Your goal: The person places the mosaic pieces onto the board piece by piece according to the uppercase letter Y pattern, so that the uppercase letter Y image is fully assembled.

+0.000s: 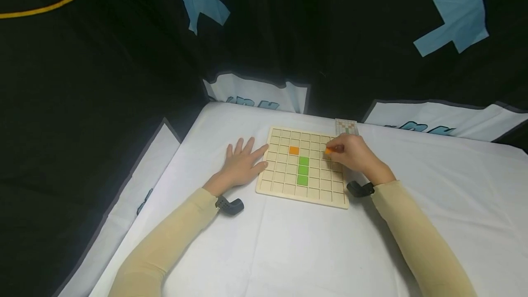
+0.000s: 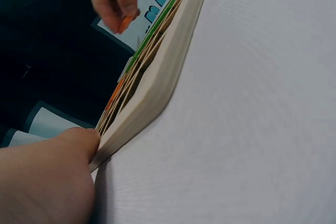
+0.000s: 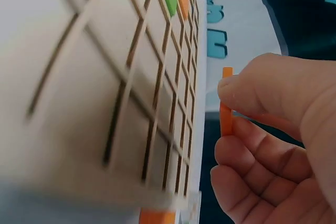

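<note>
A wooden grid board (image 1: 284,186) lies on the white-covered table. Several green square tiles (image 1: 303,170) stand in one column near its middle, and an orange tile (image 1: 294,150) sits up and left of them. Above the board's right side, my right hand (image 1: 350,152) pinches another orange tile (image 3: 226,103) between thumb and fingers; the right wrist view shows it edge-on, apart from the board. My left hand (image 1: 240,166) lies with fingers spread at the board's left edge, thumb and index finger touching it. In the left wrist view only part of that hand (image 2: 47,177) shows.
A small patterned card (image 1: 346,126) lies behind the board's far right corner. Partly hidden under the right hand's side of the board, something orange (image 3: 157,217) shows in the right wrist view. Dark curtains (image 1: 264,35) hang behind the table (image 1: 288,251).
</note>
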The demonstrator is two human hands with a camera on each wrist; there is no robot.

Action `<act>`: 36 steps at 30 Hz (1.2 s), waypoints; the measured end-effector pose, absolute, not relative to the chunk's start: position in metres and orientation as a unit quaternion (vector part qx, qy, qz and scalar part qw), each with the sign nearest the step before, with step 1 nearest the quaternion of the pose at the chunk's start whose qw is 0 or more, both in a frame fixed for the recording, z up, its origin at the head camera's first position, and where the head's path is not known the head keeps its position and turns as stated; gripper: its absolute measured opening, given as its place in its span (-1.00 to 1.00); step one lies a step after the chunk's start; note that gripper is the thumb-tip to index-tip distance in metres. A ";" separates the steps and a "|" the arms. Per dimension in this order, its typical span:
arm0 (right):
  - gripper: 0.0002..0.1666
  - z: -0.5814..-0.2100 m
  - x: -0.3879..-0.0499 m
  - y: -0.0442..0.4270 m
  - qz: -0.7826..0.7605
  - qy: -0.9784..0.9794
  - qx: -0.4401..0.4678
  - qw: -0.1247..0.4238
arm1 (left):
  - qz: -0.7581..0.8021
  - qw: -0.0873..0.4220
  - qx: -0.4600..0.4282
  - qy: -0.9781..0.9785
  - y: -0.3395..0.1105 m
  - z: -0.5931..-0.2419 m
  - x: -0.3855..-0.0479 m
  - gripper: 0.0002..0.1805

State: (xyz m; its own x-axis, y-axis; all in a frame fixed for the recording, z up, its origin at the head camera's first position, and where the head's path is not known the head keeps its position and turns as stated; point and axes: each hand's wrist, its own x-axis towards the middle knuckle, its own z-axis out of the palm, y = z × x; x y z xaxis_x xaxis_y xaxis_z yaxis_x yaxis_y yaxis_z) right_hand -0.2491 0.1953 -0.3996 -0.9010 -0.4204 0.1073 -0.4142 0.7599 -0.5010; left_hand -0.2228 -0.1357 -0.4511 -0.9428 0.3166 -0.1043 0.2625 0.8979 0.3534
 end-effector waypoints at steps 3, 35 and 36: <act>-0.70 -0.398 -0.256 0.184 -0.265 0.935 -0.234 0.009 | 0.170 0.078 0.150 0.971 -0.136 -0.451 -0.222 -0.31; -0.70 -0.403 -0.297 0.089 -0.267 0.927 -0.253 0.075 | 0.163 0.087 0.147 0.972 -0.137 -0.451 -0.223 -0.32; -0.71 -0.403 -0.298 0.088 -0.265 0.928 -0.250 0.079 | 0.163 0.088 0.147 0.972 -0.137 -0.451 -0.223 -0.32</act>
State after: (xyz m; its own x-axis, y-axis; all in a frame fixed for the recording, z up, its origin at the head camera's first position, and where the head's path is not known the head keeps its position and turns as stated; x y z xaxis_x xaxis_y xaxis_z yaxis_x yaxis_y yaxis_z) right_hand -0.2975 0.0880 -0.4033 -0.8627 -0.5055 -0.0148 -0.4217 0.7353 -0.5306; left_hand -0.2229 -0.1365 -0.4511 -0.9415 0.3138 -0.1226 0.2568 0.9040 0.3417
